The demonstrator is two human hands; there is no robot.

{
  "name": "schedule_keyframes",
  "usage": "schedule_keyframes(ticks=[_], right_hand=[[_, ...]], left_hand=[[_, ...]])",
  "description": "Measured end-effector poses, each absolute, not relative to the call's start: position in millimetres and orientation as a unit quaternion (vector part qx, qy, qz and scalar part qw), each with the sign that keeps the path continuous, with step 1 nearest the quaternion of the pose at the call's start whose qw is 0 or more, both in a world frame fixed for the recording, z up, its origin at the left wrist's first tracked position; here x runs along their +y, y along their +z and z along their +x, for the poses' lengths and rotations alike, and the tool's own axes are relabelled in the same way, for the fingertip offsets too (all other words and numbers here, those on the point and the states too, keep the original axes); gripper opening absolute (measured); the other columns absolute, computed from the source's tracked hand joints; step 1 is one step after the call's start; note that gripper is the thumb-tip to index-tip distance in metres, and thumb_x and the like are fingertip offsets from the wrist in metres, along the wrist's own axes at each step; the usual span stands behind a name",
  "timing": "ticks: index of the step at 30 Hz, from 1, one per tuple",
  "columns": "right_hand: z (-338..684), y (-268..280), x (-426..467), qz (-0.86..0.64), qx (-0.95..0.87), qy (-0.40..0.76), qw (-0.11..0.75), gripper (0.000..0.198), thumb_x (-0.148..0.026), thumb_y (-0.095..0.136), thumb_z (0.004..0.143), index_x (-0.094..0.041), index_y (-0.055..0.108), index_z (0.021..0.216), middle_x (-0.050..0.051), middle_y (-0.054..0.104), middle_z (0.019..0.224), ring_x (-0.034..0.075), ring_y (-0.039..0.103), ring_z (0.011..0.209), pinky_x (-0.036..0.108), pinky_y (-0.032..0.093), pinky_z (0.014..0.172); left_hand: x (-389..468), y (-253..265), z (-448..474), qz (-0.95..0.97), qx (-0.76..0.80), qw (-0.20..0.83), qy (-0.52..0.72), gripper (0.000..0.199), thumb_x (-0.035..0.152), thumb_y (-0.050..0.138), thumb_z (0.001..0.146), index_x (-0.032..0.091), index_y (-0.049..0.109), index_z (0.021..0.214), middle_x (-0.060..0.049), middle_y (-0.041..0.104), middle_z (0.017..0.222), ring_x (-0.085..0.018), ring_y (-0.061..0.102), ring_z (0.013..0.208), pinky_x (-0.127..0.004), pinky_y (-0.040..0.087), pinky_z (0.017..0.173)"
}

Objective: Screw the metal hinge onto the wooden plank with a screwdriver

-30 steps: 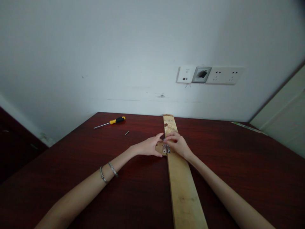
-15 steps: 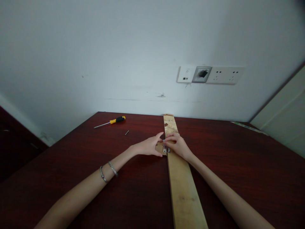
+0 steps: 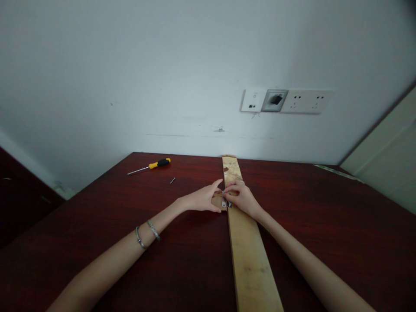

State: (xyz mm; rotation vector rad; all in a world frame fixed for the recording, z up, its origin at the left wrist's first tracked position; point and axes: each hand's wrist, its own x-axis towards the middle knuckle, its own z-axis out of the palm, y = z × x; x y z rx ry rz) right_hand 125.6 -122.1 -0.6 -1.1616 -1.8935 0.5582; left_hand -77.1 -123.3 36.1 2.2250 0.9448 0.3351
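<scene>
A long pale wooden plank [image 3: 250,255] lies lengthwise on the dark red table [image 3: 97,208], running from the wall toward me. Beside its left edge sits a small wooden block [image 3: 217,202], and a small metal hinge [image 3: 225,202] bridges block and plank. My left hand [image 3: 201,200] rests on the block, its fingers reaching to the hinge. On the plank my right hand [image 3: 243,197] pinches a small metal part at the hinge between its fingertips; I cannot make out what that part is.
A yellow-and-black screwdriver [image 3: 152,165] lies at the table's far left, a loose screw [image 3: 173,180] just right of it. The white wall behind carries a row of sockets [image 3: 286,101]. A pale cabinet [image 3: 386,169] stands at the right.
Both hands have stayed at the hinge; only the fingertips of the right hand have shifted slightly.
</scene>
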Motion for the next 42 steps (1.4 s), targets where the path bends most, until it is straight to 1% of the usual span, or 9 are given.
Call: schedule_keyframes(ticks=[14,22,31,42], right_hand=[[124.7,1.0,-123.0,-0.469,-0.762,0.207,0.397,0.005,-0.019,0.069,0.074,-0.02,0.074,0.075,0.006,0.067,0.092,0.021,0.06,0.093,0.037,0.044,0.089],[125.2,0.2,-122.2,-0.472,-0.761,0.208,0.394,0.005,-0.019,0.07,0.074,-0.02,0.074,0.073,0.006,0.067,0.093,0.022,0.06,0.094,0.037,0.044,0.09],[125.5,0.1,-121.6,-0.467,-0.759,0.217,0.398,0.006,-0.019,0.069,0.073,-0.021,0.074,0.072,0.005,0.067,0.091,0.02,0.061,0.09,0.035,0.046,0.087],[126.0,1.6,-121.2,-0.463,-0.758,0.228,0.399,0.006,-0.019,0.069,0.072,-0.022,0.075,0.072,0.005,0.068,0.089,0.021,0.061,0.09,0.036,0.046,0.087]], left_hand=[[-120.5,33.7,-77.3,0.858,0.358,0.342,0.137,0.112,0.029,0.078,0.066,0.014,0.007,0.151,-0.017,0.053,0.135,-0.029,0.049,0.126,-0.041,0.034,0.107],[-121.5,35.5,-77.6,0.859,0.356,0.34,0.14,0.11,0.029,0.077,0.067,0.016,0.008,0.151,-0.016,0.052,0.135,-0.029,0.049,0.126,-0.042,0.033,0.107],[-120.5,34.7,-78.3,0.86,0.362,0.334,0.13,0.111,0.029,0.076,0.067,0.012,0.006,0.151,-0.017,0.05,0.138,-0.029,0.046,0.128,-0.04,0.031,0.109],[-118.1,27.9,-79.4,0.858,0.346,0.346,0.154,0.109,0.029,0.076,0.067,0.015,0.007,0.151,-0.017,0.052,0.135,-0.028,0.049,0.126,-0.039,0.034,0.106]])
